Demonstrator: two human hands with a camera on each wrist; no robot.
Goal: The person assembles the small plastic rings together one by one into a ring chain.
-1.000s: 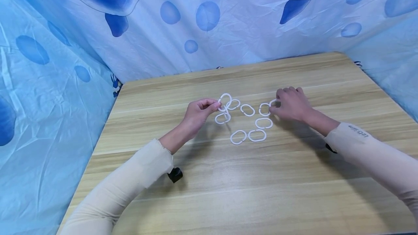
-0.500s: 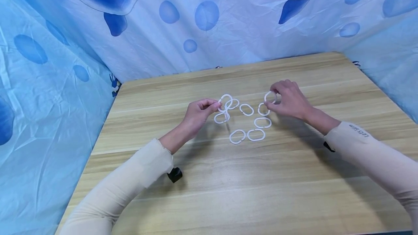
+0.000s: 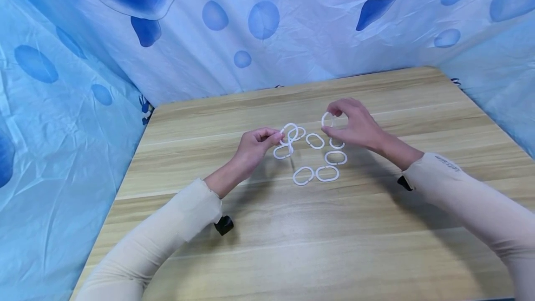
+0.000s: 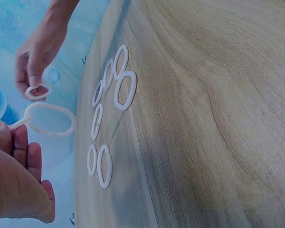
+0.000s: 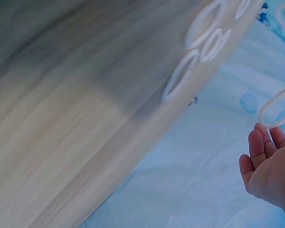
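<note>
Between thumb and fingertips, the left hand (image 3: 255, 150) pinches a white oval ring (image 3: 289, 132); a second ring (image 4: 51, 119) hangs from it in the left wrist view. The right hand (image 3: 355, 124) pinches another white ring (image 3: 328, 119) above the table, to the right of the left hand's rings. In the right wrist view the right hand (image 5: 270, 166) has its ring (image 5: 275, 107) at the fingertips. Several loose white rings lie on the wood, among them one (image 3: 315, 140) between the hands and one (image 3: 336, 157) below the right hand.
The wooden table (image 3: 292, 254) has a blue and white curtain (image 3: 292, 27) with printed whales and spots behind it. Two more rings (image 3: 303, 176) (image 3: 328, 173) lie nearest the person. Black items (image 3: 224, 225) show under the wrists.
The right hand has lifted its ring off the table and moved left with it, nearer the left hand. The left hand has stayed almost still, still pinching its ring.
</note>
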